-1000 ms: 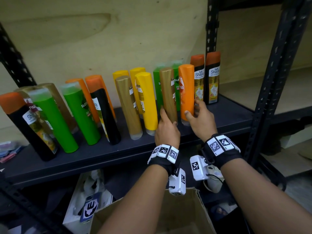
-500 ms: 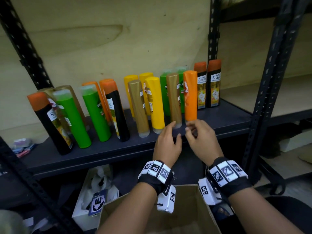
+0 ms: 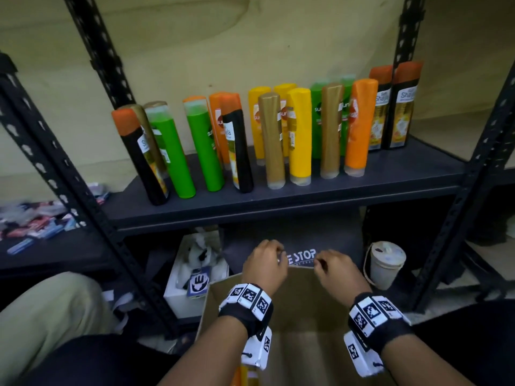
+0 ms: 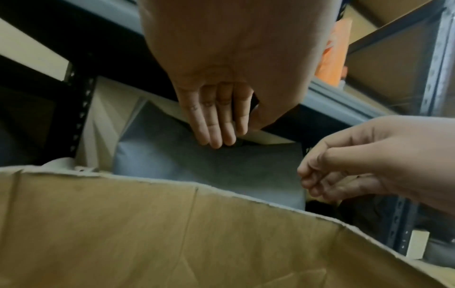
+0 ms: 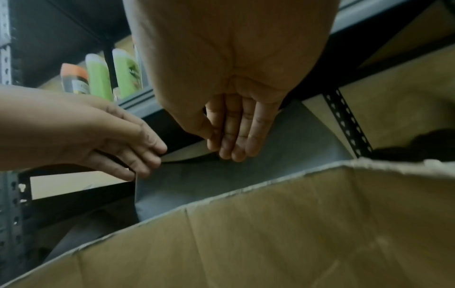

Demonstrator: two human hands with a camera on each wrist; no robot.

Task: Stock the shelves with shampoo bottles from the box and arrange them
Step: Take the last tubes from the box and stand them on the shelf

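Observation:
Several shampoo bottles stand in a row on the dark shelf (image 3: 278,199): green (image 3: 203,151), yellow (image 3: 299,135), gold (image 3: 274,143), orange (image 3: 358,126) and black with orange caps (image 3: 400,107). Below the shelf, the open cardboard box (image 3: 306,302) sits in front of me. My left hand (image 3: 271,256) and right hand (image 3: 320,264) hover side by side over the box's far edge, holding nothing. In the wrist views the left fingers (image 4: 214,124) and right fingers (image 5: 236,134) hang loosely downward. A yellow bottle (image 3: 245,377) peeks from the box under my left wrist.
A dark bag printed "STOP" (image 3: 301,254) lies behind the box. A white box with a plush toy (image 3: 195,271) stands to its left, a white lidded cup (image 3: 386,263) to its right. Black shelf posts (image 3: 457,218) flank the bay. Small packets (image 3: 36,221) lie on the left shelf.
Both hands let go of the gold and orange bottles on the shelf and dropped down to the box. The view tilted downward with them.

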